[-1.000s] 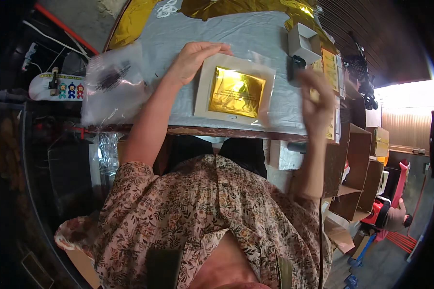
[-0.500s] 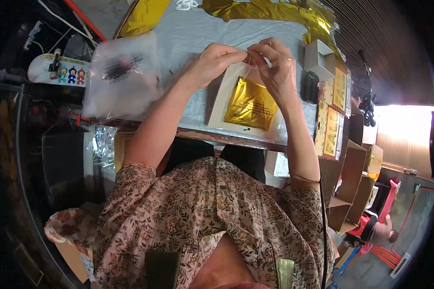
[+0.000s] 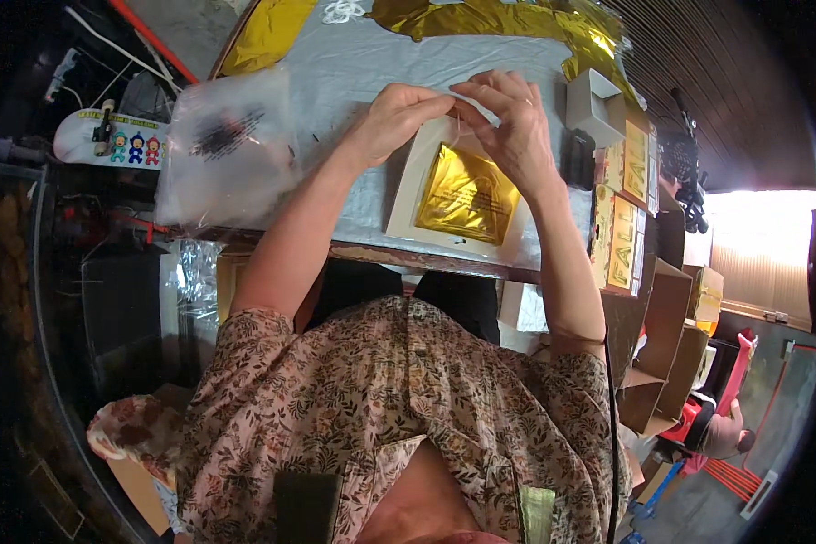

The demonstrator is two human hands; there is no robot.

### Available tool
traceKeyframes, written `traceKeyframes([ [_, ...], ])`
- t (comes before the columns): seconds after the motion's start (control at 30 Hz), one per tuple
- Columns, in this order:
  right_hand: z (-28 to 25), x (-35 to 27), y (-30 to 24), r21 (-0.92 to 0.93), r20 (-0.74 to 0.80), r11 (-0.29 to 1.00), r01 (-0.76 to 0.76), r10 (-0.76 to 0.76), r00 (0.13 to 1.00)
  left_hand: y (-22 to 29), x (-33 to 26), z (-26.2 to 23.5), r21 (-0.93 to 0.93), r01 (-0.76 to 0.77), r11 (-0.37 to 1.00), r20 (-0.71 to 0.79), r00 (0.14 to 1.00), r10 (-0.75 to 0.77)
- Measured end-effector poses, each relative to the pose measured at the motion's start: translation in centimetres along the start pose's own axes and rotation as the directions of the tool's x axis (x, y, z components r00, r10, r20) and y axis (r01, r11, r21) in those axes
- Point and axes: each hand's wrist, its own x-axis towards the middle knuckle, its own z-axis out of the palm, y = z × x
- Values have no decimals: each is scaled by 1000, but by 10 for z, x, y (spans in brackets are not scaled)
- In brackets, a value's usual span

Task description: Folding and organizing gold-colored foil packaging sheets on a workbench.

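Observation:
My left hand (image 3: 403, 118) and my right hand (image 3: 510, 122) meet above the table, fingertips pinched together. A thin pale strand or film edge shows just under the fingers; what they hold is too small to make out. Right below lies a folded gold foil packet (image 3: 467, 204) with dark print, seemingly inside a clear plastic bag. It rests on a flat pale card or box (image 3: 406, 204) near the table's front edge. My right forearm passes over the right side of this card.
Clear plastic bags (image 3: 231, 181) with dark print lie left on the cloth-covered table (image 3: 354, 68). Gold foil sheets (image 3: 480, 20) and white cord (image 3: 343, 11) are at the far side. Rightward stand an open white box (image 3: 594, 104), a black object (image 3: 578, 159) and printed boxes (image 3: 624, 240).
My fingertips have shifted slightly left, and the right hand's fingers are posed a little differently. Both hands stay together above the foil packet. The whole view has shifted slightly.

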Motion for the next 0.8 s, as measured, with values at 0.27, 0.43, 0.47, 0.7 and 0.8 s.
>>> traceKeyframes([
  [0.27, 9, -2, 6, -184, 21, 974, 132, -130, 991, 10, -6, -4, 247, -51, 968, 50, 998, 40],
  [0.43, 18, 2, -3, -98, -98, 993, 60, -70, 993, 16, -9, -1, 262, -79, 962, 3, 997, 81],
  [0.47, 21, 3, -6, -96, -96, 993, 62, -72, 993, 16, -9, 0, 283, -122, 951, -12, 991, 131],
  [0.7, 28, 1, 60, 265, -428, 922, -284, 376, 821, 6, 2, 2, 239, -158, 958, 117, 984, 133],
  [0.8, -28, 2, 47, 830, -129, 433, -352, 763, 634, 6, 2, -2, 8, -45, 999, 46, 998, 45],
])
